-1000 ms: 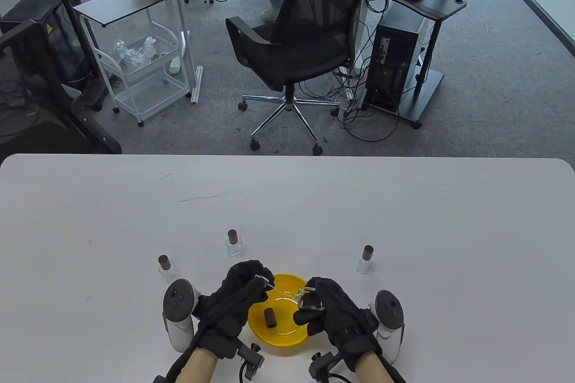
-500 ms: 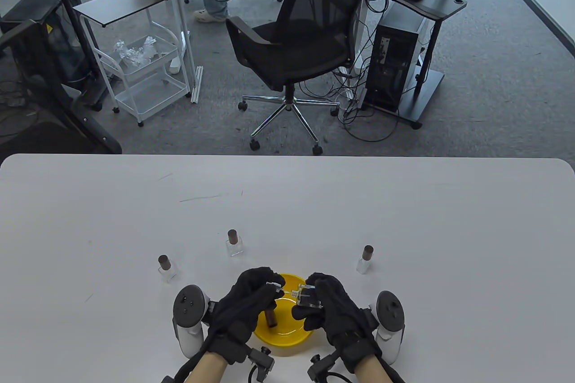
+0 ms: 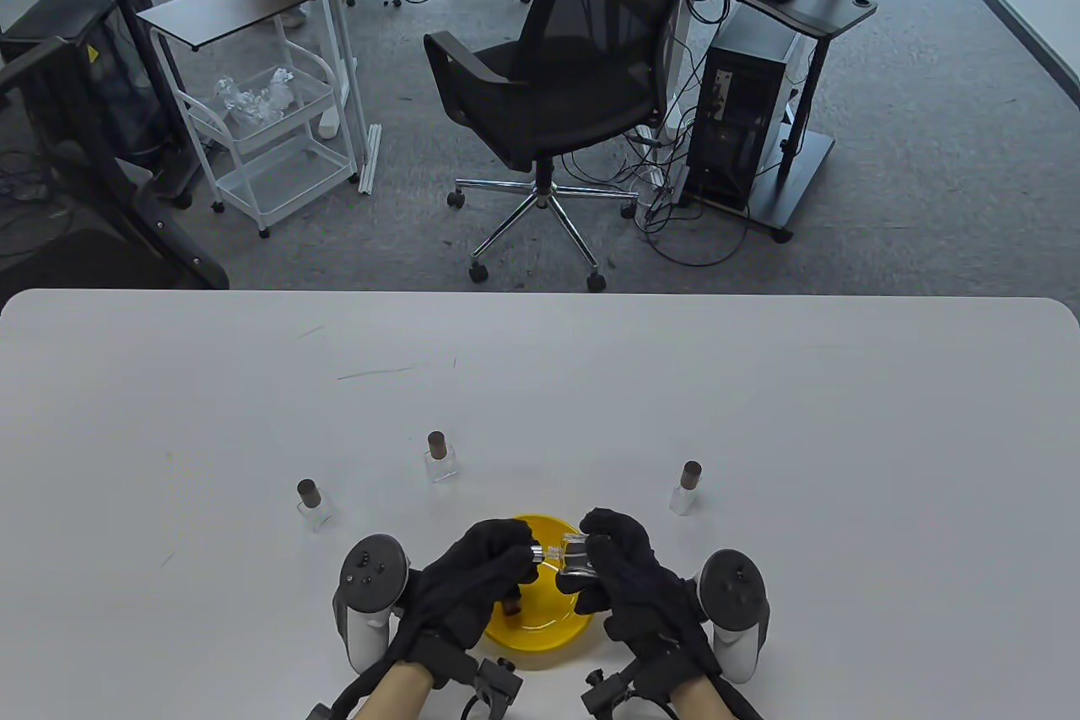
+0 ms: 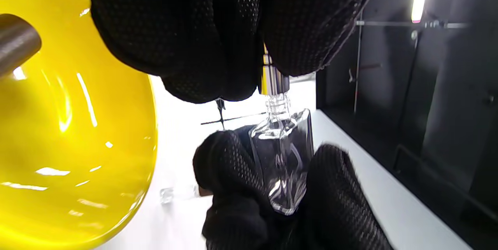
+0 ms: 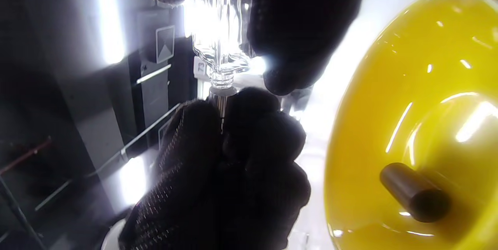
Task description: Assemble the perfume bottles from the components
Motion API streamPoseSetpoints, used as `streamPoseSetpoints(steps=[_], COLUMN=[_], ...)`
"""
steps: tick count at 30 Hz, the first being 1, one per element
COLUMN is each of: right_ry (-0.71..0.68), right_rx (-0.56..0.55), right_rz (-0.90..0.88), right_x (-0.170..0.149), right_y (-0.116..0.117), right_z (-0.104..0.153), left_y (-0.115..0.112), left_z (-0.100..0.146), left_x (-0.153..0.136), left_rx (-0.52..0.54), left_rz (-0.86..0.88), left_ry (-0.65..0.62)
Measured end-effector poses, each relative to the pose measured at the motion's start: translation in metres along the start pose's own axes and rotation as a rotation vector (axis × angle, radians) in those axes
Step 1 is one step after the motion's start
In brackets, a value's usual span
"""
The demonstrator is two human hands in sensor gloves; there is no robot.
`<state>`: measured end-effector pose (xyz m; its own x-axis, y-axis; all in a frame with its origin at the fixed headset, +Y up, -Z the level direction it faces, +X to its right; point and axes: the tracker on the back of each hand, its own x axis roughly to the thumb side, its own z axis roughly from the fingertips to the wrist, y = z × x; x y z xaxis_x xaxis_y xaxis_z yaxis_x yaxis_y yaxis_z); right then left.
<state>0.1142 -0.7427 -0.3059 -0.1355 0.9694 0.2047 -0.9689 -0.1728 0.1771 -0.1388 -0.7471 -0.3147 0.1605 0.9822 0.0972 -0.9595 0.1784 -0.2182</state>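
My right hand [image 3: 612, 576] grips a clear glass bottle [image 3: 576, 558] above the yellow bowl [image 3: 540, 636], its neck pointing left. My left hand [image 3: 489, 568] pinches a silver spray pump [image 3: 540, 554] set against the bottle's neck. In the left wrist view the pump [image 4: 273, 79] sits on the threaded neck of the bottle [image 4: 284, 160]. The right wrist view shows the same joint [image 5: 221, 86] between both hands. A brown cap [image 5: 414, 197] lies in the bowl [image 5: 389, 86].
Three capped bottles stand on the white table: at the left [image 3: 312, 504], the middle [image 3: 440, 457] and the right [image 3: 687, 488]. An office chair [image 3: 548, 95] and desks stand beyond the table's far edge.
My left hand has moved right and brought the pump's tube into the bottle until the pump meets the neck. My right hand has tipped the bottle neck toward it.
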Motion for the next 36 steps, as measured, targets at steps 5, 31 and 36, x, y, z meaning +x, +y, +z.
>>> streamPoseSetpoints(steps=[5,31,36], right_ry=[0.006,0.124,0.116], right_rx=[0.001,0.001,0.009], right_rz=[0.024,-0.136,-0.172], right_x=[-0.001,-0.017,-0.015], right_y=[0.002,0.011,0.01], right_z=[0.0,0.0,-0.001], left_y=[-0.003,0.001,0.003], left_z=[-0.001,-0.001,-0.004], left_x=[0.0,0.002,-0.006], left_rx=[-0.039,-0.045,-0.118], left_rz=[-0.013,-0.08,-0.069], left_ry=[-0.006,0.006,0.074])
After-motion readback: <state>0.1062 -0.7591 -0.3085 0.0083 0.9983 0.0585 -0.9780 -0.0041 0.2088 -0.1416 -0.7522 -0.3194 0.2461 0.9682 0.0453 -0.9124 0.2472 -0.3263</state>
